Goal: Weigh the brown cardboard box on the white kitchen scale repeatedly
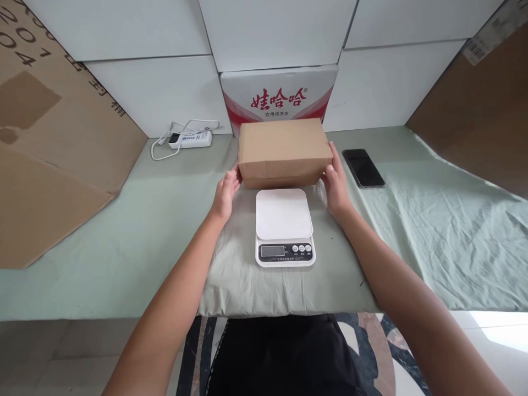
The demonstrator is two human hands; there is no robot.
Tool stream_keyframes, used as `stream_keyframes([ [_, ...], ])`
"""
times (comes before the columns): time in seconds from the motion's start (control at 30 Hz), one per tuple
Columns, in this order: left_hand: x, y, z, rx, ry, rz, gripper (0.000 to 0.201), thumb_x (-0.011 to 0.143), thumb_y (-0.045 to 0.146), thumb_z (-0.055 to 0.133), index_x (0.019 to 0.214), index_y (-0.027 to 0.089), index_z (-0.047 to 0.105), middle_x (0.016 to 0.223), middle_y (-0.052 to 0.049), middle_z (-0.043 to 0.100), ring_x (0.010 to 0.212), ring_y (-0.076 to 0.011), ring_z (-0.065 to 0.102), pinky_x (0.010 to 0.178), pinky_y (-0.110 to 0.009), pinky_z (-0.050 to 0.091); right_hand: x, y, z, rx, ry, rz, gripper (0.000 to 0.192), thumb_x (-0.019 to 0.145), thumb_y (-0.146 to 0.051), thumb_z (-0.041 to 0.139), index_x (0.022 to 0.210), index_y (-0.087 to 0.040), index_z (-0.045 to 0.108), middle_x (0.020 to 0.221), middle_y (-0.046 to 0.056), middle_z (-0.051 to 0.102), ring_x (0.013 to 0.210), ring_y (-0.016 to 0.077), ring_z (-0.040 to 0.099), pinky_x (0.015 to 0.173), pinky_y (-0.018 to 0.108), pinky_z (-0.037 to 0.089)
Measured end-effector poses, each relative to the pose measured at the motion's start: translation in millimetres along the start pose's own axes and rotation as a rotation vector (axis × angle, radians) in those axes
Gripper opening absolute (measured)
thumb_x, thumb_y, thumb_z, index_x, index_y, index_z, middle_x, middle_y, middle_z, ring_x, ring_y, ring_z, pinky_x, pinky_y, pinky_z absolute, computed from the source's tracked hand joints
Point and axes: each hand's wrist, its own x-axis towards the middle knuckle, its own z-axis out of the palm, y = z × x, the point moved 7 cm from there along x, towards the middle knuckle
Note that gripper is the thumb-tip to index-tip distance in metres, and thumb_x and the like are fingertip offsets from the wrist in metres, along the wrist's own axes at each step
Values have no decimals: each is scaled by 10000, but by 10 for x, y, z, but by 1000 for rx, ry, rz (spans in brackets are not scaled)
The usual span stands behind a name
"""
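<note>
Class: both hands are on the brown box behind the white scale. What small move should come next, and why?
Probably lift the cardboard box slightly and bring it forward over the scale: the left hand and right hand already grip its two ends, and the scale's platform sits bare directly in front of it.

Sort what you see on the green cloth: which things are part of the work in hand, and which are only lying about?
In hand:
- cardboard box, gripped at its ends by the left hand and right hand
- white kitchen scale, just in front of it

Lying about:
- phone
- power strip
- red-and-white carton
</note>
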Motion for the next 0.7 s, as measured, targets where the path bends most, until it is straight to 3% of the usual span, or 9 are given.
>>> stream_keyframes([
  [0.13, -373, 457, 9, -27, -8, 128, 1088, 871, 1077, 540, 1586, 287, 756, 1775, -142, 657, 1785, -448, 438, 1471, -618, 382, -106, -507, -90, -3, 61, -64, 920, 1029, -911, 571, 1805, -439, 426, 1932, 6, 420, 1836, 367, 355, 1504, 671, 344],
  [0.2, -696, 612, 13, -28, 1, 169, 1017, 921, 1018, 567, 1590, 277, 759, 1787, -141, 644, 1785, -457, 436, 1474, -609, 386, -319, -792, -173, -23, 92, -123, 848, 1053, -825, 632, 1797, -466, 439, 1907, -4, 456, 1846, 378, 330, 1511, 684, 325],
  [0.27, -1022, 649, 33, -11, -4, 178, 997, 957, 987, 552, 1598, 252, 756, 1764, -158, 665, 1776, -468, 450, 1468, -615, 398, -604, -931, -270, -69, 130, -95, 842, 1045, -812, 669, 1781, -454, 471, 1873, 31, 497, 1844, 408, 326, 1506, 708, 327],
  [0.37, -1368, 557, 68, 7, -24, 172, 1005, 977, 974, 535, 1634, 237, 724, 1739, -180, 684, 1744, -483, 498, 1447, -639, 427, -1010, -945, -374, -91, 160, -35, 811, 1067, -762, 680, 1784, -451, 464, 1875, 50, 490, 1820, 433, 374, 1497, 769, 297],
  [0.43, -1466, 478, 82, 6, -30, 167, 1010, 974, 971, 546, 1641, 233, 716, 1744, -186, 676, 1730, -494, 514, 1431, -652, 448, -1178, -894, -401, -95, 162, -10, 799, 1078, -744, 673, 1788, -455, 448, 1876, 52, 488, 1811, 429, 392, 1492, 789, 281],
  [0.7, -1445, 419, 117, 13, -58, 156, 1011, 1019, 951, 476, 1714, 235, 637, 1807, -188, 609, 1739, -484, 504, 1428, -644, 443, -1209, -840, -367, -179, 135, 12, 806, 1070, -760, 644, 1776, -419, 456, 1864, 65, 497, 1757, 417, 460, 1462, 748, 357],
])
